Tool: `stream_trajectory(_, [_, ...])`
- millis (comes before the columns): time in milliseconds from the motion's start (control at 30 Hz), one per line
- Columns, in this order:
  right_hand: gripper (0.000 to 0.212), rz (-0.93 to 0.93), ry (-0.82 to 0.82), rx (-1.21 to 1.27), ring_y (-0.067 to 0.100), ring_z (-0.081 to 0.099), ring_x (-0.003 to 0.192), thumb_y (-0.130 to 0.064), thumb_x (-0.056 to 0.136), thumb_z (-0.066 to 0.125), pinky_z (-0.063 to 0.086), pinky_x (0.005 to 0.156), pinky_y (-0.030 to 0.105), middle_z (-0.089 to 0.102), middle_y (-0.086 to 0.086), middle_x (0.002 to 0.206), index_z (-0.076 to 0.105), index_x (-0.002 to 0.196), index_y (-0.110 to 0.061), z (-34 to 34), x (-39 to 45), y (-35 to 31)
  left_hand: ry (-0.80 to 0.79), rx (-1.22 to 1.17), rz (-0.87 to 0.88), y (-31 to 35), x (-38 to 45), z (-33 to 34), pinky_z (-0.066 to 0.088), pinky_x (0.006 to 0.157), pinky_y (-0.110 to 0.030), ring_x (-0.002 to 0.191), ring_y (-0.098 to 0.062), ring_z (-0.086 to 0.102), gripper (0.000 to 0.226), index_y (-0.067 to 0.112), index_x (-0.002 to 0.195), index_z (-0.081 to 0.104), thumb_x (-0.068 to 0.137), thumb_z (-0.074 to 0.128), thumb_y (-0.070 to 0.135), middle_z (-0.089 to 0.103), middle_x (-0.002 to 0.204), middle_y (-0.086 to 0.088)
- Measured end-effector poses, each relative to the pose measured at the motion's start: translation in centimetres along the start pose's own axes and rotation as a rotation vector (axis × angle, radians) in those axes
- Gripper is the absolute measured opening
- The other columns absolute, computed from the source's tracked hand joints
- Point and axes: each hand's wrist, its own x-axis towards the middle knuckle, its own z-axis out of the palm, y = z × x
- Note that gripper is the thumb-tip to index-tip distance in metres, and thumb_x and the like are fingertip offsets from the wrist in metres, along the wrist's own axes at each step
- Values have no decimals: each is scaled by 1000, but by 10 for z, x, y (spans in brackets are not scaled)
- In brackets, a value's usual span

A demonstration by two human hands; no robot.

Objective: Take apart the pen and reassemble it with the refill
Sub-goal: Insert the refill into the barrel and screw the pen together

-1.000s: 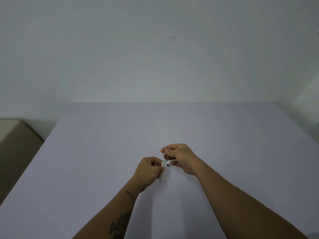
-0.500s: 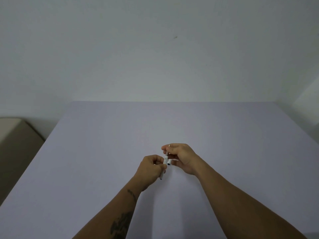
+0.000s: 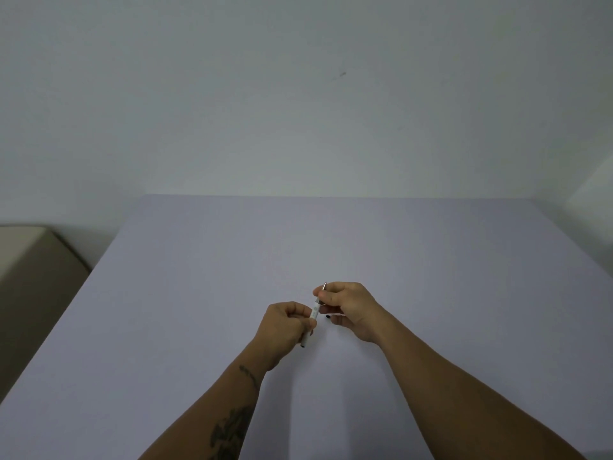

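A thin white pen barrel (image 3: 313, 314) runs up and to the right between my two hands above the lilac table (image 3: 199, 293). My left hand (image 3: 286, 327) is closed around its lower part, and the dark lower end pokes out below the fingers. My right hand (image 3: 348, 305) pinches the thin refill (image 3: 323, 287), whose metal tip shows above the fingers. A small dark-ended piece (image 3: 327, 316) sticks out under the right fingers; I cannot tell what part it is.
A plain pale wall (image 3: 298, 94) stands behind the table's far edge. A beige box-like piece of furniture (image 3: 30, 260) sits off the table's left side.
The hands have drawn slightly apart along the pen's axis, and more of the white barrel and the refill tip shows between them than half a second ago.
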Motion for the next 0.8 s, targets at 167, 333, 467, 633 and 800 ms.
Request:
stream_trajectory(167, [14,-19,112,-77,18,63,78,-15,89,68,52,70,33,71,7,84,72,77,-11,10,4,-1,46,39,13,1,0,1,55,58,-29,60,-18,62,9,10,79,71,80,69,1,69,67,-8])
stream_trajectory(333, [16,-81,142,-212,17,62,71,-16,86,70,49,64,33,70,10,80,73,72,-10,14,9,-5,147,95,31,-2,3,-1,53,60,-29,60,-16,61,8,13,78,73,78,73,5,69,68,-5])
stream_trajectory(467, [20,-90,143,-273,12,66,66,-19,84,72,46,57,28,72,6,79,67,66,-14,8,16,-12,224,135,52,1,8,4,48,54,-23,57,-11,59,10,16,77,72,78,73,7,66,65,1])
stream_trajectory(633, [15,-51,135,-296,10,67,65,-22,85,70,48,56,26,72,3,78,72,76,-11,3,30,-10,261,156,52,1,17,14,44,52,-20,54,-8,56,9,17,77,71,76,75,9,65,65,2])
stream_trajectory(800, [7,121,140,-250,17,62,60,-14,81,68,45,54,26,65,3,69,70,74,-12,-19,45,7,267,253,-8,-8,29,14,45,54,-23,57,-11,57,7,19,77,68,78,73,13,66,68,2])
